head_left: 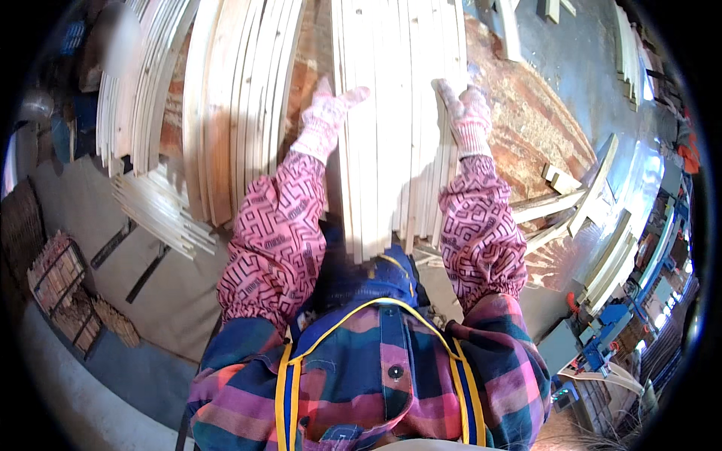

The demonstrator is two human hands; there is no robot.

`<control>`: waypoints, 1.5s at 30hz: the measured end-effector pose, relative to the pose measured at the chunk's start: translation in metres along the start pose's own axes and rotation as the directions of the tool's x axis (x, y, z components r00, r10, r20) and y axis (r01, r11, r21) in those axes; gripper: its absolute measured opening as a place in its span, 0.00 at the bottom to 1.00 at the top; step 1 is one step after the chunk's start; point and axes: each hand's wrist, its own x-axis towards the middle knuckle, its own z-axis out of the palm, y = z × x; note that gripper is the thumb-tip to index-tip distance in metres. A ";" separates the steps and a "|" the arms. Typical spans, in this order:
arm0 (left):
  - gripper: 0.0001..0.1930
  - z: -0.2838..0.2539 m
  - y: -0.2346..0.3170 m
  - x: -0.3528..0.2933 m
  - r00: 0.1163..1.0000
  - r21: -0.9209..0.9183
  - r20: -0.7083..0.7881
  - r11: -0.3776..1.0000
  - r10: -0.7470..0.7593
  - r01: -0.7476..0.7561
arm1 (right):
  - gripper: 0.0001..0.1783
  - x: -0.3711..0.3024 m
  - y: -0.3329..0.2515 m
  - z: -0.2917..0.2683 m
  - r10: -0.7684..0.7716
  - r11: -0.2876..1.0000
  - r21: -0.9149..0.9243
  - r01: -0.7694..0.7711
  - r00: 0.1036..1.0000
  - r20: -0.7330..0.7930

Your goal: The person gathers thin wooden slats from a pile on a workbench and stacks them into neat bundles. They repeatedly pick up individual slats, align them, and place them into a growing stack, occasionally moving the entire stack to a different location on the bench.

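Note:
A bundle of long pale wooden strips (380, 150) lies lengthwise in front of me, its near ends reaching close to my waist. My left hand (328, 116), in a pinkish knit glove, grips its left edge. The thumb lies across the top and the fingers run along the side. At the right edge, my gloved right hand (468, 113) holds the bundle in a similar way, thumb toward the strips. The undersides of both hands are hidden. Pink patterned sleeve covers reach from wrist to elbow on both arms.
More strips (241, 105) are stacked to the left, with another stack (143, 83) farther left. A rusty brown metal surface (526, 113) lies at right, with loose offcuts (575, 199) on it. Bundled wood (60, 278) stands at lower left. Blue-grey machinery (594, 331) is at lower right.

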 end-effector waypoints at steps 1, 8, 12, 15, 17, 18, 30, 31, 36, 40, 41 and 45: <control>0.49 -0.002 0.001 -0.003 0.993 -0.066 0.097 0.996 0.066 -0.060 | 0.44 -0.002 0.012 0.007 -0.039 0.999 0.020 0.041 0.993 -0.112; 0.43 -0.012 0.036 -0.067 0.758 -0.538 0.316 0.766 0.571 -0.352 | 0.51 -0.058 0.018 -0.059 -0.051 0.935 0.297 0.193 0.904 -0.424; 0.37 -0.017 0.102 -0.043 0.461 -0.602 0.783 0.694 0.417 0.395 | 0.35 -0.105 0.012 -0.160 -0.260 0.791 0.115 0.601 0.500 -0.826; 0.46 0.012 0.168 -0.075 -0.201 -0.657 0.704 0.732 0.681 0.181 | 0.25 -0.149 -0.001 -0.220 -0.206 0.453 0.225 0.863 0.347 -0.915; 0.38 0.021 0.202 -0.126 -0.244 -0.822 0.552 0.570 0.797 0.005 | 0.25 -0.168 0.011 -0.252 -0.171 0.329 0.223 0.918 0.290 -0.942; 0.35 0.025 0.213 -0.150 -0.285 -0.884 0.462 0.461 0.840 -0.076 | 0.27 -0.161 0.029 -0.264 -0.171 0.310 0.209 0.928 0.271 -0.947; 0.40 0.048 0.051 -0.193 0.507 0.212 0.506 0.469 0.698 -0.858 | 0.30 -0.215 0.169 -0.143 -0.537 0.580 0.177 0.795 0.536 -0.652; 0.40 0.049 0.019 -0.189 0.524 0.299 0.497 0.431 0.691 -0.851 | 0.32 -0.220 0.189 -0.115 -0.528 0.570 0.229 0.789 0.565 -0.634; 0.37 0.044 -0.093 -0.172 0.619 0.716 0.553 0.060 0.558 -0.695 | 0.37 -0.209 0.291 0.052 -0.471 0.652 0.539 0.534 0.842 -0.264; 0.34 0.007 -0.139 -0.127 0.800 0.819 0.523 -0.434 0.294 -0.376 | 0.41 -0.222 0.260 0.065 -0.378 0.719 -0.587 0.371 0.918 0.117; 0.34 -0.001 -0.145 -0.117 0.826 0.769 0.509 -0.559 0.244 -0.309 | 0.41 -0.221 0.249 0.058 -0.361 0.714 -0.575 0.400 0.914 0.188; 0.34 0.004 -0.126 -0.131 0.847 0.864 0.480 -0.291 0.228 -0.412 | 0.30 -0.212 0.224 0.017 -0.223 0.790 -0.532 0.305 0.951 0.215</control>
